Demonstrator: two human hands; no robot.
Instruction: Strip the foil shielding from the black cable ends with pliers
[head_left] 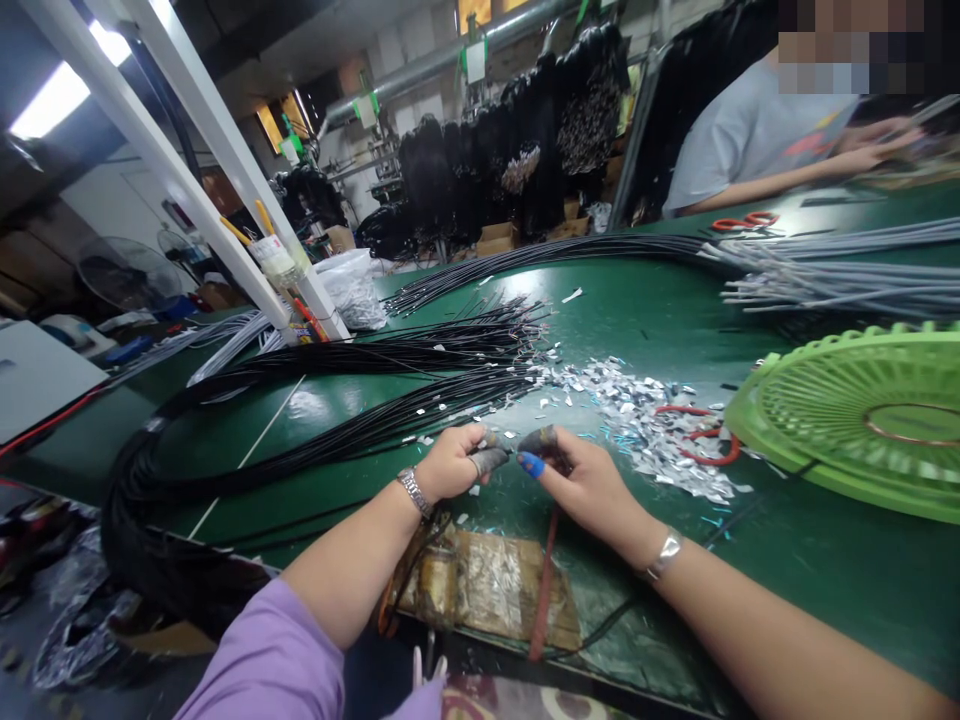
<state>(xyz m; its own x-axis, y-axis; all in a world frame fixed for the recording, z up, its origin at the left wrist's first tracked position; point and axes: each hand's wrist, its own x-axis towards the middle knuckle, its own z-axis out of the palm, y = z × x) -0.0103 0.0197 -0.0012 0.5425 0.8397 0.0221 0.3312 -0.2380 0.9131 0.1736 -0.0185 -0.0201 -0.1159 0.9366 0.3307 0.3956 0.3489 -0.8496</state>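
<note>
Over the near part of the green table, my left hand (451, 464) is closed in a pinch on a thin black cable, whose short end shows at its fingertips. My right hand (581, 478) faces it, thumb and fingers pinched close by that end; what sits between them is too small to tell. Dark coverings wrap several fingertips, and a blue one (531, 464) covers my right thumb. Beyond my hands lie bundles of black cables (420, 402) with stripped ends. Right of them spreads a pile of white and silvery scraps (667, 440) with red-handled pliers (709, 458) in it.
A green fan (847, 480) stands at the right. Grey cables (832, 280) and red-handled scissors (744, 222) lie farther back, near a seated person (757, 140). White posts (225, 170) rise at the left. A taped wooden board (495, 575) sits at the front edge.
</note>
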